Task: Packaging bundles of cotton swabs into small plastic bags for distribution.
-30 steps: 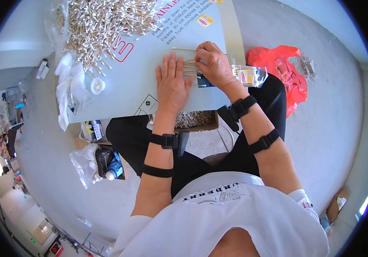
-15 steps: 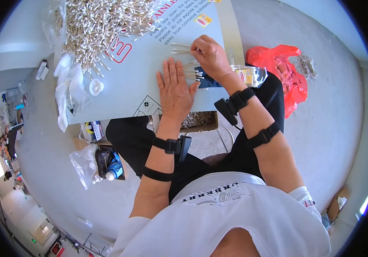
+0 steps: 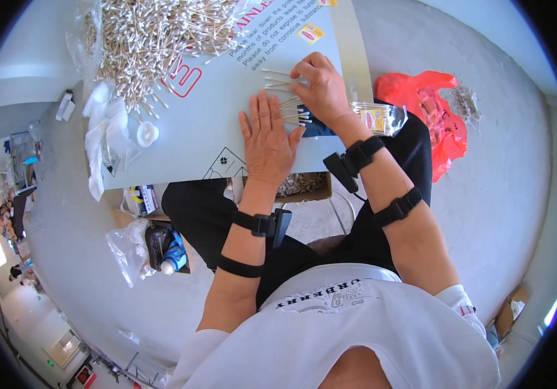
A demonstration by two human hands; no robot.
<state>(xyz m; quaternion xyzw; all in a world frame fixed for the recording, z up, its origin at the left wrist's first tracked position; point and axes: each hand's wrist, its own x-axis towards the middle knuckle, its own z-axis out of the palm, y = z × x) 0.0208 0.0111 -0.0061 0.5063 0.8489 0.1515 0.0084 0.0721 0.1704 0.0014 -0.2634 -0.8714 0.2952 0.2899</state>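
Observation:
My left hand (image 3: 269, 139) lies palm down on the table sheet, fingers stretched out, its fingertips beside a small group of cotton swabs (image 3: 296, 117). To its upper right, my right hand (image 3: 320, 84) has thumb and fingers pinched at the right ends of a few more cotton swabs (image 3: 277, 79), whose white tips point left. Below the right palm, a dark blue piece (image 3: 317, 126) is partly covered by that hand. Close to my right wrist is a clear packet of swabs (image 3: 377, 119) with a yellow-and-white label.
A large heap of swabs (image 3: 155, 45) covers the table's far left. A small round white container (image 3: 147, 133) stands near crumpled white plastic (image 3: 102, 133). A red plastic bag (image 3: 431, 123) lies on the floor at right. Beneath the table edge sits a box of swabs (image 3: 304, 185).
The fingers of my right hand have shifted slightly, and the swabs at their tips look more spread apart. My left hand stays flat in about the same place.

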